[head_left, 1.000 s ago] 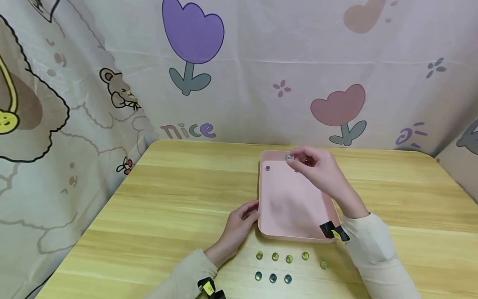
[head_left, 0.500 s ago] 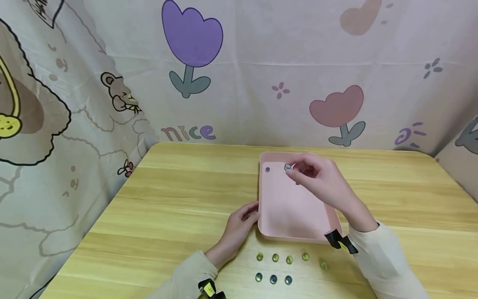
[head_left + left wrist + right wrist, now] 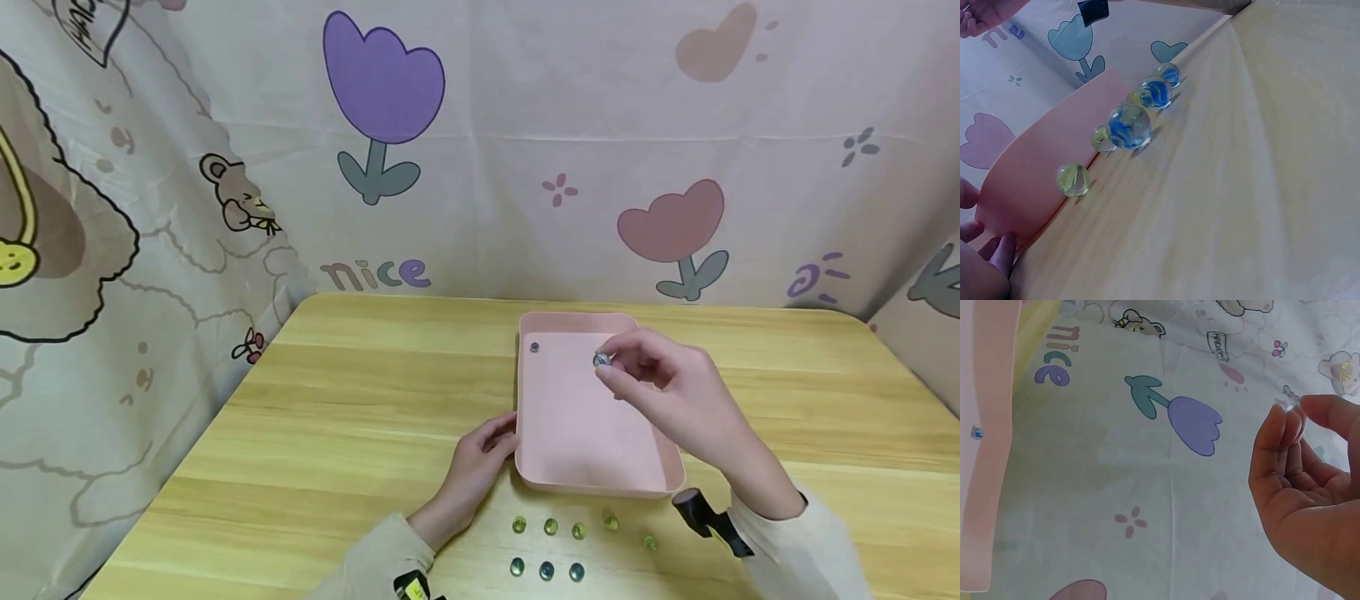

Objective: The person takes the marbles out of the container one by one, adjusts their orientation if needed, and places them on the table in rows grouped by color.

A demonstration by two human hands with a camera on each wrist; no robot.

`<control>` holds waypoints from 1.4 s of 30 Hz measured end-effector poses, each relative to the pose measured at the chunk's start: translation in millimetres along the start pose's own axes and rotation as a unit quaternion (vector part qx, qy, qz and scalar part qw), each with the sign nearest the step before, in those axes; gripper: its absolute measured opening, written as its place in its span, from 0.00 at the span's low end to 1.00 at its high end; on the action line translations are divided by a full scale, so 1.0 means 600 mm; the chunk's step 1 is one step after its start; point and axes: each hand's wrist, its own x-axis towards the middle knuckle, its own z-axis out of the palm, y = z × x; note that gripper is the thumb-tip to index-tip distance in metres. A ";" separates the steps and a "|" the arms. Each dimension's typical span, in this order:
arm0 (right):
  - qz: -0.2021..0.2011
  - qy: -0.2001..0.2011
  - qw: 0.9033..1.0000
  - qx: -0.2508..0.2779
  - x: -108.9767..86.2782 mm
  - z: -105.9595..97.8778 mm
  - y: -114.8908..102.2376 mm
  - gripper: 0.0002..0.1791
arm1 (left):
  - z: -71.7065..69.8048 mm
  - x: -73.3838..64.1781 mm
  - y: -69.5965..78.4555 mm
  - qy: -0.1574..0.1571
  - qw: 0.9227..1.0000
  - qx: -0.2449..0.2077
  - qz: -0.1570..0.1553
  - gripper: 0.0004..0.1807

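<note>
My right hand (image 3: 667, 396) pinches a clear glass marble (image 3: 601, 359) between thumb and fingertips, held over the right half of a shallow pink tray (image 3: 592, 442). In the right wrist view the fingers largely hide that marble. One small bluish marble (image 3: 535, 347) lies in the tray's far left corner. At the tray's left side, my left hand (image 3: 476, 467) rests on the table, fingertips against the outer wall. In the left wrist view, its fingers (image 3: 1004, 253) touch the pink wall low down, near marbles with blue swirls (image 3: 1129, 125) and yellow-green ones (image 3: 1073, 180).
In front of the tray, several yellow-green marbles (image 3: 551, 527) form a loose row, the rightmost a little apart. Closer in is a row of three blue marbles (image 3: 546, 571). The wooden table (image 3: 360, 383) meets a printed cloth backdrop (image 3: 495, 100).
My right hand, still pinching the marble, has come back from the tray's far edge toward me and to the right. The left hand stays at the tray's side. The head view has tilted slightly up.
</note>
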 end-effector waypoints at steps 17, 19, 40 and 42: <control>-0.019 -0.013 0.999 0.025 -0.049 -0.010 0.000 0.15 | -0.002 -0.001 0.001 0.001 1.000 -0.006 0.005 0.22; -0.025 -0.012 0.999 0.028 -0.056 -0.011 0.000 0.16 | -0.002 -0.001 0.002 0.002 1.000 -0.004 0.006 0.22; -0.002 -0.079 0.996 0.052 -0.141 0.018 0.052 0.15 | 0.001 -0.008 -0.002 -0.004 1.000 -0.021 0.007 0.22; 0.011 -0.103 0.992 0.070 -0.151 0.023 0.059 0.13 | 0.001 -0.007 -0.002 -0.003 1.000 -0.019 0.007 0.22</control>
